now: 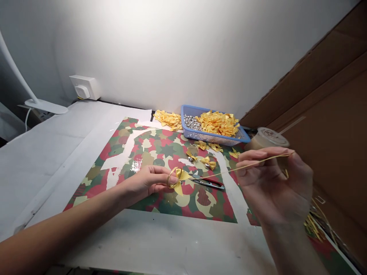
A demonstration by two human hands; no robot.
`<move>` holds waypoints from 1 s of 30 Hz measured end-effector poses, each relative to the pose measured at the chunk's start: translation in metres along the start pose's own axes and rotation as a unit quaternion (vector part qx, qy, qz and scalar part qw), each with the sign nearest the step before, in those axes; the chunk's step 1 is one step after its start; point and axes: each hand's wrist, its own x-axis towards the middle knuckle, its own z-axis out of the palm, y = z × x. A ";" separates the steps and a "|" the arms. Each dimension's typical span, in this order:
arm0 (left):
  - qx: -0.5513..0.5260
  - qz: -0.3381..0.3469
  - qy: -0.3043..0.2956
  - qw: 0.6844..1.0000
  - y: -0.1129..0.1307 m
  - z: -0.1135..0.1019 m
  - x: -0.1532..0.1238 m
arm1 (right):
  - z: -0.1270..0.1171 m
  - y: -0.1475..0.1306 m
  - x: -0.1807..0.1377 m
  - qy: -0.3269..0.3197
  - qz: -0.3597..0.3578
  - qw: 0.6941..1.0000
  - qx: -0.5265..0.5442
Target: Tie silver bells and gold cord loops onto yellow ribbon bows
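Note:
Over the patterned sheet, my left hand [156, 179] pinches a yellow ribbon bow [181, 176] together with a loop of gold cord. A bit of silver shows at the bow, perhaps a bell. From the bow a thin gold cord [229, 170] runs taut up to the right. My right hand [276, 183], raised at the right, is closed on the cord's far end between thumb and forefinger. Beneath the cord lie small thread snips [209, 183]. Just behind them rest two finished-looking bows with silver bells, one being this bow [208, 163].
A blue basket [186, 133] at the back holds silver bells and many yellow bows. More bows [169, 119] are heaped to its left. A lidded plastic tub [271, 137] stands by the cardboard [329, 107]. Gold cords [314, 225] lie at lower right; a lamp base [47, 107] is at left.

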 end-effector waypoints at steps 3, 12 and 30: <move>0.005 0.007 -0.009 1.000 0.000 0.001 -0.001 | 0.003 0.000 0.002 -0.011 0.000 1.000 -0.027; -0.005 0.006 -0.023 1.000 0.000 0.002 -0.003 | 0.015 -0.010 -0.004 -0.047 -0.066 0.978 -0.194; -0.028 0.013 -0.054 0.998 -0.001 0.007 -0.004 | 0.027 0.021 -0.024 -0.278 -0.223 0.787 -0.503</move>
